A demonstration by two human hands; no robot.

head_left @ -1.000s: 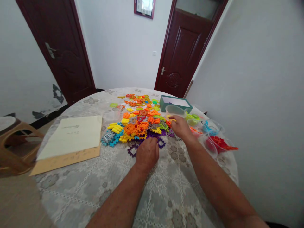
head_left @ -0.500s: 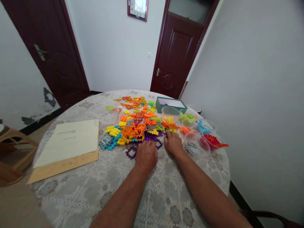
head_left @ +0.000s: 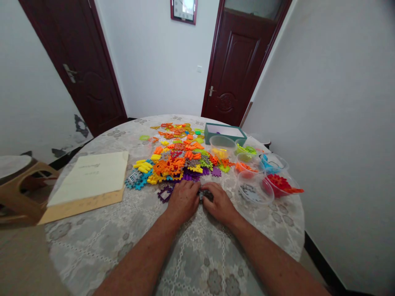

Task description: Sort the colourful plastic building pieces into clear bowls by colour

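My left hand (head_left: 184,198) rests on the table at the near edge of a pile of colourful plastic building pieces (head_left: 173,164), its fingers curled and pressed together. Beside it, my right hand (head_left: 218,200) is closed, thumb and fingers drawn in toward the left. A small greyish thing (head_left: 202,195) shows in the gap between the two hands; its kind is too blurred to make out. A dark purple toothed frame piece (head_left: 164,193) lies just left of my left hand. Beyond my fingertips are purple pieces (head_left: 191,174), and a flat purple toothed piece (head_left: 216,172) lies past my right hand.
Clear plastic tubs stand on the right, among them one with grey pieces (head_left: 254,193) and one with red pieces (head_left: 277,185). Behind them is a green box (head_left: 226,139). Paper sheets (head_left: 92,176) lie on the left; a stool (head_left: 27,185) stands beyond the table edge.
My right hand has moved left and nearer to me, up beside my left hand. The flat purple piece it was near now shows. My left hand has shifted slightly left.
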